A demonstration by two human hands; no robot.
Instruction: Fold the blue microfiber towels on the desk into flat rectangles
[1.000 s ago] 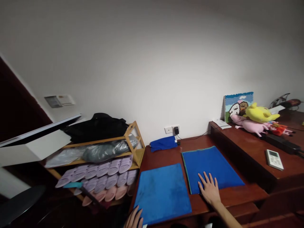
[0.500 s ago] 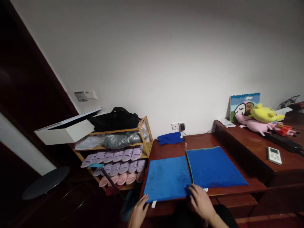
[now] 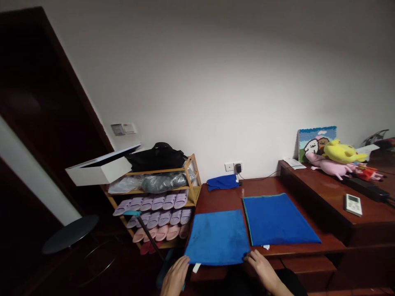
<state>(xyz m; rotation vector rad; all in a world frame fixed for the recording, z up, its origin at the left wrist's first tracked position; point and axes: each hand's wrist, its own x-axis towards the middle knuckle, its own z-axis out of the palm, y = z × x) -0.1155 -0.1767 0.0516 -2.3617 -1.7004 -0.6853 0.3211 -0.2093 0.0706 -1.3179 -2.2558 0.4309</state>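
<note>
A folded light blue cloth (image 3: 219,238) with dark smudges lies on the low brown table. A white tag (image 3: 196,268) sticks out from its near edge. My left hand (image 3: 176,274) is closed on the near left corner of this cloth, thumb hidden beneath. At the near right corner, the fingers of my right hand (image 3: 259,267) pinch the edge. Just right of it lies a darker blue folded cloth (image 3: 279,220) with a green-stitched border, touched by neither hand. Another blue cloth (image 3: 222,182), rolled or bunched, rests at the back by the wall.
Left of the table (image 3: 222,201) stands a wooden rack (image 3: 194,181) with several slippers, a black bag (image 3: 157,158) and a white box (image 3: 101,170). A higher brown surface (image 3: 330,197) on the right bears plush toys (image 3: 342,152) and a white remote (image 3: 353,204). A black stool (image 3: 70,234) stands far left.
My left hand's fingers have closed on the light blue cloth's corner. The cloth's near edge has shifted slightly toward me. The view has turned a little left.
</note>
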